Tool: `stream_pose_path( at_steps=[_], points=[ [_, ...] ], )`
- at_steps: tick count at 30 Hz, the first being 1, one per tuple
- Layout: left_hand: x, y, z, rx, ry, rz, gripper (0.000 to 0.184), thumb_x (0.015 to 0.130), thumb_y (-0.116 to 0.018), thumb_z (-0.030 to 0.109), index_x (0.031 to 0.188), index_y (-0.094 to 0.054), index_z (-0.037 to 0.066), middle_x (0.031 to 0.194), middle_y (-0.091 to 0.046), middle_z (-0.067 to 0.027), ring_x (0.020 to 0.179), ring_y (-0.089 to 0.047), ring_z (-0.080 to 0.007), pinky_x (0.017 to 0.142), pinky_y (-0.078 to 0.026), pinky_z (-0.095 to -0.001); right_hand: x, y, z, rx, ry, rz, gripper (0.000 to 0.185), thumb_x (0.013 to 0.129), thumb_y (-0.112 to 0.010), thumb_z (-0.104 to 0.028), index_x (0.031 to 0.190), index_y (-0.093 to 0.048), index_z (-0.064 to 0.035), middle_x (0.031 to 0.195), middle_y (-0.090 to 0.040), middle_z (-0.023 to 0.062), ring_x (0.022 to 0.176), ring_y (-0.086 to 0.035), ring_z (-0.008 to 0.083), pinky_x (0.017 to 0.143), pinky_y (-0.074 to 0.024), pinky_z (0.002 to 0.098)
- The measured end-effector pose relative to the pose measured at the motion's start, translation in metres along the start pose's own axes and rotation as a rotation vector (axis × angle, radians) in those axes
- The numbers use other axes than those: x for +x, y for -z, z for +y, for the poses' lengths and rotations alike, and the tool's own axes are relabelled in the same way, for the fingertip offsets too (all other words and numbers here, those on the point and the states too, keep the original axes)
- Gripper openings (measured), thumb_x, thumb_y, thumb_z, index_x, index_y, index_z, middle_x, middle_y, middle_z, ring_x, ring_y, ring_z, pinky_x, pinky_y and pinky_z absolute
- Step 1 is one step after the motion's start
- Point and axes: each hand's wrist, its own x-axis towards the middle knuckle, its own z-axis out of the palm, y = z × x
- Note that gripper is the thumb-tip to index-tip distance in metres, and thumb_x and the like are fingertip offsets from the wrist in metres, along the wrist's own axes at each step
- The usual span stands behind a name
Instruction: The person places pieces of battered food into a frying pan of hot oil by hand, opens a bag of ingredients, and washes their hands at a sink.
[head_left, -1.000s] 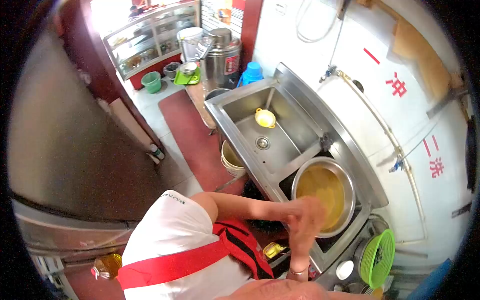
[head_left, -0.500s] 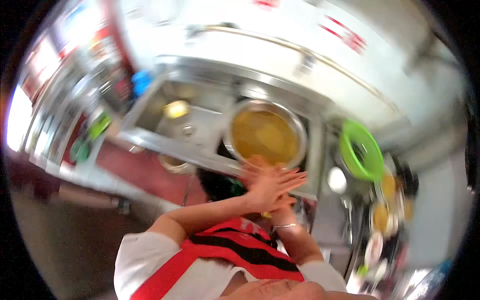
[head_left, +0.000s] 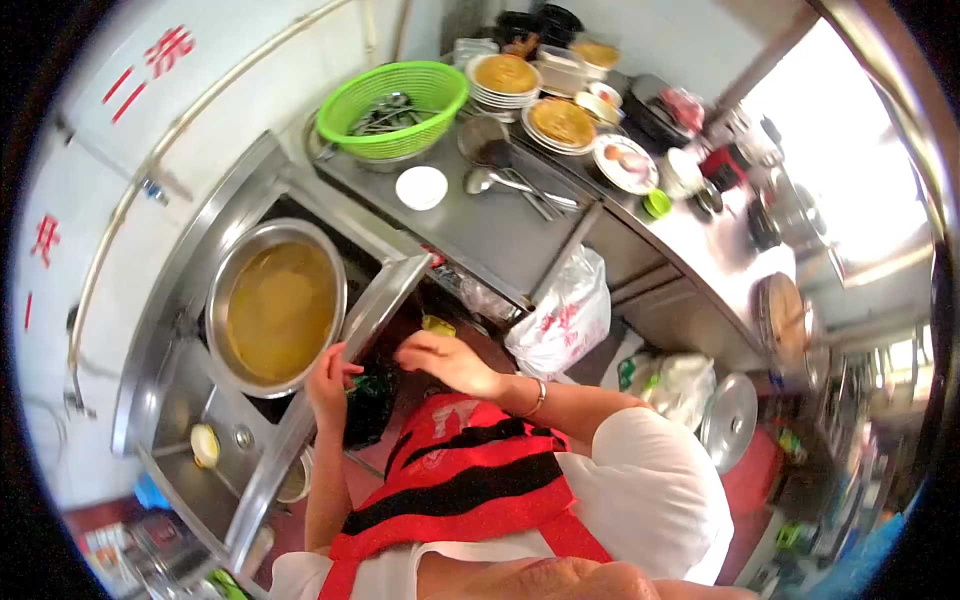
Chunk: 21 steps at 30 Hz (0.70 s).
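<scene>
My left hand (head_left: 328, 385) is beside the sink's front edge, its fingers apart and bent a little, with nothing in them. My right hand (head_left: 440, 360), with a bracelet on the wrist, hovers over the floor gap right of the sink, palm downward and fingers stretched out, also holding nothing. A short space separates the two hands. Nearest my left hand is a large round metal basin (head_left: 341, 300) of cloudy yellow-brown liquid (head_left: 280, 310), set in the metal sink (head_left: 375, 310). I wear a red apron (head_left: 450, 480) with black stripes.
A green basket (head_left: 400, 75) of utensils, a white bowl (head_left: 421, 187) and a ladle (head_left: 480, 180) stand on the metal counter (head_left: 500, 245). Beyond are stacked plates (head_left: 562, 122) topped with yellow-orange rounds. A white plastic bag (head_left: 570, 310) and a metal lid (head_left: 730, 420) are lower right.
My hands, pressed together in front of the basin before, are now apart. My view has turned right, so the basin appears farther left and the counter shows more fully.
</scene>
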Motion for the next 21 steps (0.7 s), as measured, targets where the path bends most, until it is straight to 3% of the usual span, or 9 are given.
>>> stream_pose_path(
  at_steps=[3, 5, 7, 9, 10, 11, 14, 19, 21],
  points=[
    [0.015, -0.015, -0.024, 0.307, -0.204, -0.044, 0.027, 0.084, -0.052, 0.004, 0.111, -0.057, 0.002, 0.108, -0.061, -0.017, 0.097, -0.059, -0.0296, 0.081, -0.046, -0.0355, -0.02, 0.026, 0.034, 0.142, -0.254, 0.417, 0.033, 0.092, -0.051, -0.032, 0.072, -0.052, -0.0055, 0.06, -0.044, -0.0049, 0.057, -0.047, 0.0104, 0.053, -0.0393, 0.0268],
    [0.034, -0.024, -0.044, 0.545, -0.556, -0.057, 0.032, 0.082, -0.052, 0.0, 0.114, -0.056, 0.004, 0.112, -0.059, -0.0156, 0.1, -0.059, -0.0279, 0.083, -0.045, -0.0355, -0.035, 0.044, 0.076, 0.014, -0.169, 0.547, 0.037, 0.092, -0.05, -0.034, 0.068, -0.05, -0.0058, 0.054, -0.042, -0.0038, 0.05, -0.043, 0.0118, 0.048, -0.0368, 0.0282],
    [0.038, -0.032, -0.033, 0.494, -0.553, -0.217, 0.037, 0.079, -0.056, 0.001, 0.115, -0.056, 0.005, 0.122, -0.053, -0.0163, 0.113, -0.051, -0.0299, 0.094, -0.039, -0.0398, -0.064, 0.049, 0.069, -0.331, -0.159, 0.658, 0.029, 0.091, -0.051, -0.032, 0.078, -0.051, -0.0062, 0.056, -0.05, 0.0026, 0.051, -0.051, 0.0176, 0.049, -0.0394, 0.0313],
    [0.038, -0.043, -0.031, 0.854, -0.619, -0.303, 0.038, 0.078, -0.061, 0.006, 0.116, -0.056, 0.006, 0.132, -0.044, -0.0164, 0.126, -0.035, -0.0329, 0.105, -0.027, -0.0455, -0.091, 0.059, 0.1, -1.059, -0.219, 0.7, 0.022, 0.087, -0.054, -0.03, 0.095, -0.052, -0.0093, 0.057, -0.057, 0.0081, 0.056, -0.059, 0.0264, 0.058, -0.0435, 0.0406],
    [0.044, -0.051, -0.037, 0.853, -0.585, -0.362, 0.04, 0.076, -0.066, 0.015, 0.115, -0.058, 0.007, 0.135, -0.039, -0.0166, 0.131, -0.024, -0.0354, 0.109, -0.015, -0.0502, -0.103, 0.064, 0.099, -1.103, -0.518, 0.468, 0.04, 0.082, -0.057, -0.031, 0.116, -0.047, -0.0117, 0.082, -0.064, 0.0156, 0.083, -0.062, 0.0321, 0.077, -0.0446, 0.0471],
    [0.048, -0.06, -0.042, 0.854, -0.607, -0.386, 0.04, 0.076, -0.066, 0.015, 0.115, -0.058, 0.007, 0.135, -0.039, -0.0166, 0.131, -0.024, -0.0354, 0.109, -0.015, -0.0502, -0.118, 0.065, 0.102, -1.094, -0.534, 0.496, 0.04, 0.082, -0.057, -0.031, 0.116, -0.047, -0.0117, 0.082, -0.064, 0.0156, 0.083, -0.062, 0.0321, 0.077, -0.0446, 0.0471],
    [0.047, -0.091, -0.044, 0.797, -0.637, -0.579, 0.047, 0.077, -0.067, 0.031, 0.116, -0.058, 0.007, 0.135, -0.04, -0.0153, 0.129, -0.028, -0.0347, 0.108, -0.016, -0.0493, -0.174, 0.062, 0.13, -1.004, -0.63, 0.46, 0.066, 0.077, -0.063, -0.041, 0.13, -0.041, -0.0067, 0.13, -0.041, 0.0199, 0.117, -0.046, 0.0359, 0.094, -0.0386, 0.0487],
    [0.019, -0.154, -0.052, 0.73, -0.802, -0.905, 0.051, 0.082, -0.058, 0.039, 0.119, -0.055, 0.004, 0.13, -0.046, -0.0171, 0.122, -0.039, -0.0364, 0.104, -0.026, -0.0444, -0.268, 0.038, 0.156, -0.711, -0.676, 0.714, 0.066, 0.081, -0.059, -0.046, 0.132, -0.04, -0.0083, 0.133, -0.04, 0.02, 0.12, -0.043, 0.036, 0.098, -0.0362, 0.0457],
    [0.005, -0.184, -0.067, 0.455, -0.582, -1.16, 0.05, 0.084, -0.057, 0.038, 0.12, -0.054, 0.003, 0.127, -0.05, -0.0172, 0.118, -0.046, -0.0319, 0.101, -0.033, -0.0382, -0.304, 0.03, 0.185, -0.182, -0.614, 0.752, 0.068, 0.083, -0.055, -0.05, 0.129, -0.042, -0.0011, 0.134, -0.041, 0.0197, 0.123, -0.042, 0.0305, 0.099, -0.0358, 0.0387]
  ],
)
